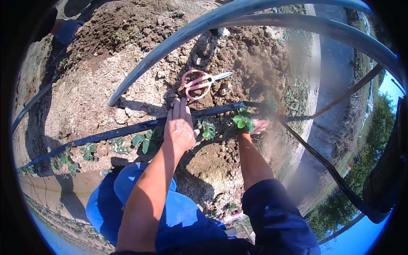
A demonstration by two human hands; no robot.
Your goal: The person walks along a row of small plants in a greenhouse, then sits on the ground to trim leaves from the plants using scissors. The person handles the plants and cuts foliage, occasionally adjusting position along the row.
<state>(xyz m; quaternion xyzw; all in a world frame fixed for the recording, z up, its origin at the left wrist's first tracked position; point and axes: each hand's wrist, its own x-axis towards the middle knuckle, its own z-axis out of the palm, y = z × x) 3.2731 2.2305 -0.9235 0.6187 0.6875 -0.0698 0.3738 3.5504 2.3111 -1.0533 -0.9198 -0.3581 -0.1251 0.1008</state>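
My left hand (179, 132) lies flat, palm down, across a black irrigation pipe (134, 127), its fingers straight and its thumb out beside a small leafy plant (208, 131). Just beyond the fingertips, scissors (199, 84) with pink loop handles rest on the soil, blades pointing right. My right hand (260, 125) is low to the ground at a young strawberry-like plant (242, 121). Leaves cover part of that hand, and a blur on the view softens its edge; whether it grips anything is hidden. More such plants (146, 139) stand along the pipe to the left.
Curved grey hoop pipes (165, 47) arch over the soil ahead and to the right. A dark slanting bar (318, 153) crosses the right side. Cloddy soil (121, 35) spreads ahead. At the upper left, part of another person (65, 30) shows. A pale path (334, 79) runs along the right.
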